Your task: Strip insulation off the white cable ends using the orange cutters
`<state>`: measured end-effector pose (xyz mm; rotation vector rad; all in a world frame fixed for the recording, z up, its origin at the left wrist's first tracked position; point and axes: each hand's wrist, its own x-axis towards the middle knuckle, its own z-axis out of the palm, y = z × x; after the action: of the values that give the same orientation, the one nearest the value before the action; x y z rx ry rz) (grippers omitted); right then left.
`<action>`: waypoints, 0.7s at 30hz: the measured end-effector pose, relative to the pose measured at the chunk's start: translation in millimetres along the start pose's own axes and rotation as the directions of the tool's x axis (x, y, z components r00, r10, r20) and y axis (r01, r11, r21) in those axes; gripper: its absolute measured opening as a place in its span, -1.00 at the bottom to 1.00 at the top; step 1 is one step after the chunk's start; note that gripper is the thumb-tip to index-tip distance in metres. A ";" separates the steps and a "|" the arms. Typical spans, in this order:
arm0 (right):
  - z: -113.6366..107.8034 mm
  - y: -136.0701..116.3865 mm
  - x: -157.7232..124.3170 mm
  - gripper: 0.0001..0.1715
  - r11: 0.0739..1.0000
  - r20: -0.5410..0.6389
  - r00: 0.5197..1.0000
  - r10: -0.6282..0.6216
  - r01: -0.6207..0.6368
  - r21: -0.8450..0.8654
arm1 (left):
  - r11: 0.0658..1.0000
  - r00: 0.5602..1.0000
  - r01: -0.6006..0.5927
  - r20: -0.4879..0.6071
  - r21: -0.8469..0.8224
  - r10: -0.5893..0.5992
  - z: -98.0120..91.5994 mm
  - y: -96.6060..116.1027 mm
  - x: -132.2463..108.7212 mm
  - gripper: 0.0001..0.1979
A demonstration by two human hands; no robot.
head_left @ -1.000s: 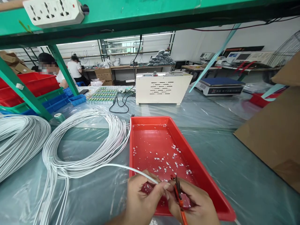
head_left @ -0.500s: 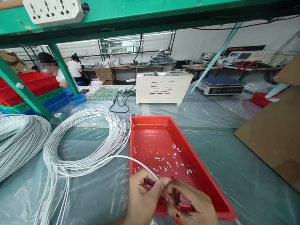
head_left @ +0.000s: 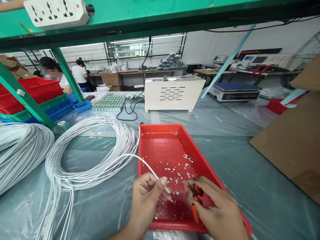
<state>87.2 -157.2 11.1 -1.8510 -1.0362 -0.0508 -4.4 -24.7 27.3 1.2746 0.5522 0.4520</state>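
Head view: the fingers of the left hand (head_left: 149, 196) pinch one white cable (head_left: 143, 161) just short of its tip, over one red tray (head_left: 209, 166); those of the right hand (head_left: 215, 205), slightly blurred, wrap one orange-handled tool (head_left: 195, 213), apart from the cable. White scraps (head_left: 185, 156), too many to count, dot the tray. Clear sheeting (head_left: 217, 120) covers the table (head_left: 237, 160). From the hands, two cable coils (head_left: 126, 136) lie toward 10 o'clock, one cream machine (head_left: 172, 95) at 12, one scale (head_left: 235, 92) at 1; two people (head_left: 80, 71) toward 11, one white wall (head_left: 200, 50) beyond.
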 end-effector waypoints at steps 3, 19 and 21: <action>-1.9 7.0 3.3 -0.75 0.999 0.078 0.997 0.001 0.002 -0.045 | 1.000 1.000 0.010 0.018 -0.005 -0.009 -2.8 -0.1 1.3 -0.69; 3.1 -8.3 1.5 -0.44 0.816 0.561 0.799 0.219 -0.465 0.344 | 0.990 0.995 -0.088 0.046 0.108 0.083 -11.8 8.0 0.0 -0.76; -1.0 -15.3 -1.2 -0.35 0.697 0.704 0.689 0.168 -0.589 0.409 | 0.987 0.994 -0.106 0.051 0.117 0.101 -12.8 7.5 -0.1 -0.74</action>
<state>76.6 -156.2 22.2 -1.4309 -0.8739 1.1344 -12.4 -13.2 32.1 1.4294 0.4825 0.4817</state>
